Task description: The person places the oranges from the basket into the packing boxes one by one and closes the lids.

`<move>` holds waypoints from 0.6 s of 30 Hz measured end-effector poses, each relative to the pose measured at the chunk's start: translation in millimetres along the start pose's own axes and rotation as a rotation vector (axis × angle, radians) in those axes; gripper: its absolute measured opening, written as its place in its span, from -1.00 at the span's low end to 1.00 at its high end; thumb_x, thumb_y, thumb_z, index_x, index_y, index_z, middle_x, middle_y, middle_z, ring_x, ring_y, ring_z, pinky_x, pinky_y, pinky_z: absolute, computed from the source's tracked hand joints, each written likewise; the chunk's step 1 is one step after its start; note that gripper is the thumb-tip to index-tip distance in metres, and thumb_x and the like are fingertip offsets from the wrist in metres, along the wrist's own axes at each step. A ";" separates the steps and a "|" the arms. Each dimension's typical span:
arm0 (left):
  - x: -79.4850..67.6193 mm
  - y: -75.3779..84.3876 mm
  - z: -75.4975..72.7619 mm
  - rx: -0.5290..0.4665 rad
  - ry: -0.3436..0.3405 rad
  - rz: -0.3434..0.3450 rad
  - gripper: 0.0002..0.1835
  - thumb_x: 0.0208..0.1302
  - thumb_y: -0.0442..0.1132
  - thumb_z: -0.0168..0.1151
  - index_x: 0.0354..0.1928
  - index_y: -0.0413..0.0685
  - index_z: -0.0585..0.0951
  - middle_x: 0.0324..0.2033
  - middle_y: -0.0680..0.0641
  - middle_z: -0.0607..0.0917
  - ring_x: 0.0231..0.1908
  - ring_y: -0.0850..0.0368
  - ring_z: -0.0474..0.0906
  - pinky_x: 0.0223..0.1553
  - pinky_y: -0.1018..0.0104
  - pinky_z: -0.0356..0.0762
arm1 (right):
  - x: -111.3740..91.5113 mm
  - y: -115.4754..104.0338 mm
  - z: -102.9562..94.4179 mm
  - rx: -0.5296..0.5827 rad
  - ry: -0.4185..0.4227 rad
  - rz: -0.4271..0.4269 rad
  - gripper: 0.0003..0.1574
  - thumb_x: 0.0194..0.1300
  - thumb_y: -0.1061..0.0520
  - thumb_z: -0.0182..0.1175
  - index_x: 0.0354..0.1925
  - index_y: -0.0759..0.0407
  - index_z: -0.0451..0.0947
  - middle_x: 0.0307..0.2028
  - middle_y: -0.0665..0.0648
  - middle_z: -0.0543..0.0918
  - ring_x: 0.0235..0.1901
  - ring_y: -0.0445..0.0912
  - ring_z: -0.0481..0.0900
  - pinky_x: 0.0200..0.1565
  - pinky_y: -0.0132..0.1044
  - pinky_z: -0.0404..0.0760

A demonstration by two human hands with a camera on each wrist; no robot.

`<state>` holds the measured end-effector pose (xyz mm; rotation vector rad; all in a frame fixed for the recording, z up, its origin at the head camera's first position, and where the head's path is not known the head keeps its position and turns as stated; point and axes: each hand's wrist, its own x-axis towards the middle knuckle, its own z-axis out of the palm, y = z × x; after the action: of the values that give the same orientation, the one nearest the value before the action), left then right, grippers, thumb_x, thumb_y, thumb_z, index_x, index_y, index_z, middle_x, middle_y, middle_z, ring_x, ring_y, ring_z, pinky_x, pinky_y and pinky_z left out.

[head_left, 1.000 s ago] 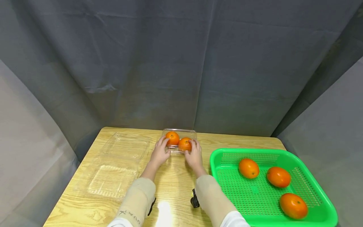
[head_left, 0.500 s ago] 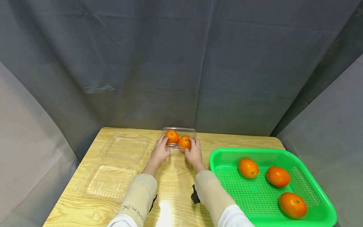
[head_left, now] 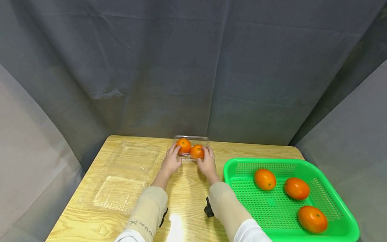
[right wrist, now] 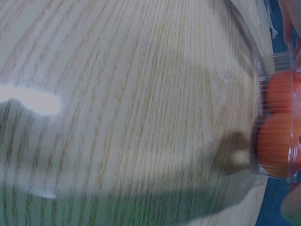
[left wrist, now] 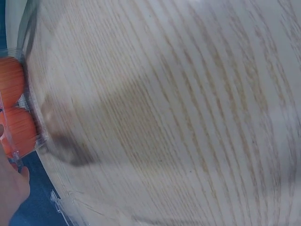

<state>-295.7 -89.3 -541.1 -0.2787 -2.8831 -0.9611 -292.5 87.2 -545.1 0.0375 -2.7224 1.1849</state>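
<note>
In the head view, a clear plastic clamshell box (head_left: 193, 138) with two oranges (head_left: 183, 146) inside sits by the table's far edge. My left hand (head_left: 171, 162) grips its near left corner, thumb on the front wall and fingers over the rim beside one orange. On the opposite corner my right hand (head_left: 207, 165) holds it the same way, fingertips against the other orange (head_left: 197, 152). The left wrist view catches the left hand (left wrist: 13, 186) at the box's end; in the right wrist view the box's ribbed wall (right wrist: 277, 63) shows in front of the oranges.
A second clear clamshell (head_left: 121, 191) lies opened flat on the left of the wooden table (head_left: 184, 201). To the right stands a green plastic basket (head_left: 228, 183) with three oranges (head_left: 297, 188) in it. A grey curtain (head_left: 169, 74) hangs behind the table.
The box with its two oranges has shifted very slightly toward the far edge, and both forearms have reached a little forward. The hands keep the same hold.
</note>
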 end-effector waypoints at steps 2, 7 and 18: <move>0.0 0.3 0.5 0.009 0.013 0.007 -0.39 0.18 -0.26 0.08 0.31 -0.07 0.25 0.36 -0.15 0.09 0.31 -0.16 0.05 0.13 -0.08 0.30 | -0.6 -0.3 -0.3 -0.002 0.000 -0.005 -0.37 0.11 0.27 0.10 0.19 0.18 0.28 0.30 0.27 0.12 0.26 0.21 0.10 0.20 0.07 0.24; -0.7 1.8 1.5 0.085 0.048 0.037 -0.43 0.19 -0.24 0.11 0.27 -0.13 0.30 0.33 -0.19 0.16 0.27 -0.17 0.14 0.15 -0.04 0.29 | -3.2 -1.3 -1.6 -0.003 0.007 -0.024 -0.39 0.12 0.28 0.09 0.18 0.21 0.28 0.29 0.29 0.12 0.26 0.23 0.11 0.19 0.08 0.25; -12.9 3.9 -1.0 0.213 0.146 0.117 -0.54 0.23 -0.25 0.12 0.16 -0.22 0.37 0.16 -0.22 0.36 0.16 -0.11 0.28 0.17 0.02 0.27 | -9.0 -1.4 -0.6 -0.034 0.067 -0.087 -0.44 0.14 0.30 0.11 0.15 0.29 0.30 0.26 0.36 0.18 0.24 0.23 0.15 0.20 0.05 0.25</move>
<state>-282.3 -88.7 -539.8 -0.3394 -2.7688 -0.6215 -283.4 86.2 -545.2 0.1094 -2.6531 1.0965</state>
